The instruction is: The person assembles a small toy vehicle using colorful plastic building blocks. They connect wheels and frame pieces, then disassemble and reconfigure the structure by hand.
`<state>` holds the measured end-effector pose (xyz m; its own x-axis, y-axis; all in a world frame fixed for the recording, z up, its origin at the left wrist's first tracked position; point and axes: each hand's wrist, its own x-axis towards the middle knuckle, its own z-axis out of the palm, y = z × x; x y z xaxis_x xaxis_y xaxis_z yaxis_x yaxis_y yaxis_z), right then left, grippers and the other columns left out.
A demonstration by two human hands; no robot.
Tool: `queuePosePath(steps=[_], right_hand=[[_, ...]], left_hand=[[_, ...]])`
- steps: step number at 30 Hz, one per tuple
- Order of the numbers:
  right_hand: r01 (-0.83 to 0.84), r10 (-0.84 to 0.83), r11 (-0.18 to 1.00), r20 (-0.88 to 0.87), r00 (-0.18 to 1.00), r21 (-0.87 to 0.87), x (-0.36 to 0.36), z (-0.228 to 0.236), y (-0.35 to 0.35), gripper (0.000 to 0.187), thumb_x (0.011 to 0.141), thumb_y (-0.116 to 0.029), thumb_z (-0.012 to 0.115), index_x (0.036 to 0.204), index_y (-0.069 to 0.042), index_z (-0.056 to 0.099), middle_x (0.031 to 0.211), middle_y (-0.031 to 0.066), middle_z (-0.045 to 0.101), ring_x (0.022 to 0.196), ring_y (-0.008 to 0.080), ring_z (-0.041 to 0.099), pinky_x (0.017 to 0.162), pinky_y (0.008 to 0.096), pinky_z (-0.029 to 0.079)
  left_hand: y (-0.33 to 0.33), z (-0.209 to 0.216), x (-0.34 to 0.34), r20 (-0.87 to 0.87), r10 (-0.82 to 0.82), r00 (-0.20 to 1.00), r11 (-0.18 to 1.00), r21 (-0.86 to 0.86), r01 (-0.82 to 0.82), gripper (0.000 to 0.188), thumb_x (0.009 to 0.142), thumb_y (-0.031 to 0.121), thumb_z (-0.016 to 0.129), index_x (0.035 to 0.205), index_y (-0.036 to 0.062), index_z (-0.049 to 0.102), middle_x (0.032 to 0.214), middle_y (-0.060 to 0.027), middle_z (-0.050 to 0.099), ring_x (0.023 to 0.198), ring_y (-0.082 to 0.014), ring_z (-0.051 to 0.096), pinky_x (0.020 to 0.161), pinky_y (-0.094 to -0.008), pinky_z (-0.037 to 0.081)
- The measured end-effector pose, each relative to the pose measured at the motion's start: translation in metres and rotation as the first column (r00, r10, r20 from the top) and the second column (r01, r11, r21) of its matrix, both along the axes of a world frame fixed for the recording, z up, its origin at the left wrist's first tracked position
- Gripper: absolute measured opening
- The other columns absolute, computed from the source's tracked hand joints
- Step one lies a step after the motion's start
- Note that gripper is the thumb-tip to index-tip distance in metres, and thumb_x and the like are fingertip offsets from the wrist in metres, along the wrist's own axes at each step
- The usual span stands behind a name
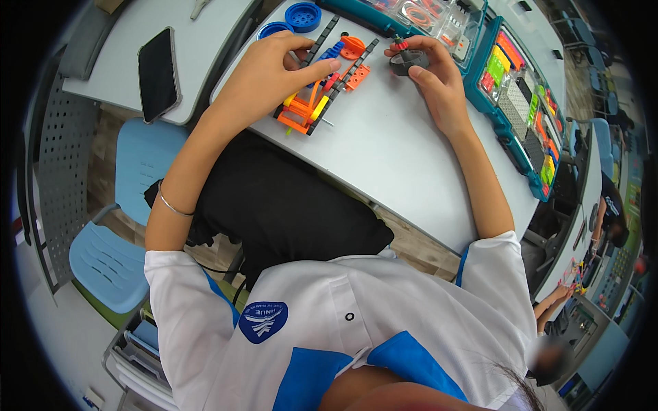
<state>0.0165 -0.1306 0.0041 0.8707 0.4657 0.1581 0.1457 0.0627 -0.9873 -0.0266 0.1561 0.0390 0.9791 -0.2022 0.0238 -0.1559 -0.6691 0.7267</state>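
Note:
My left hand (pixel 257 82) is closed on a model built from plastic construction pieces (pixel 299 108). Its thumb lies across the top, and the other fingers curl at the far left side, partly hidden. Two dark perforated beams run along the model, with orange, yellow, red and blue parts between them. To the right, my right hand (pixel 442 82) pinches a dark grey wheel (pixel 410 63) between thumb and fingers, just above the white table (pixel 384 137). A small red piece (pixel 401 44) shows at the wheel's far side; whether it is joined to the wheel I cannot tell.
Two blue round wheel rims (pixel 302 17) lie at the table's far left. A teal case (pixel 490 103) of colourful parts stands open on the right, another behind. A phone (pixel 157 75) rests on the neighbouring table. Blue chairs (pixel 106 264) stand left; other people work far right.

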Motion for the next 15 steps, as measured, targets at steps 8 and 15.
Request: queuePosePath(steps=[8,15], right_hand=[[-0.003,0.001,1.000,0.143,0.990,0.015,-0.008,0.006,0.009,0.043,0.086,-0.005,0.070,0.127,-0.003,0.058,0.121,0.0087,0.059,0.114,0.0170,0.058,0.102,0.0341,0.046],[0.037,-0.024,0.999,0.367,0.930,-0.029,-0.012,0.010,0.011,0.063,0.081,-0.001,0.076,0.137,-0.007,0.046,0.125,0.0112,0.059,0.121,0.0210,0.058,0.098,0.0373,0.051]], left_hand=[[-0.011,0.019,0.014,0.459,-0.110,0.882,0.986,0.161,0.039,0.040,0.089,0.029,0.074,0.117,0.0005,0.069,0.099,-0.0115,0.071,0.085,-0.0172,0.068,0.074,-0.0281,0.055],[-0.060,0.029,0.035,0.092,-0.267,0.959,0.954,-0.115,0.277,0.038,0.089,0.023,0.073,0.120,0.0021,0.069,0.092,-0.0101,0.072,0.080,-0.0161,0.068,0.074,-0.0266,0.055]])
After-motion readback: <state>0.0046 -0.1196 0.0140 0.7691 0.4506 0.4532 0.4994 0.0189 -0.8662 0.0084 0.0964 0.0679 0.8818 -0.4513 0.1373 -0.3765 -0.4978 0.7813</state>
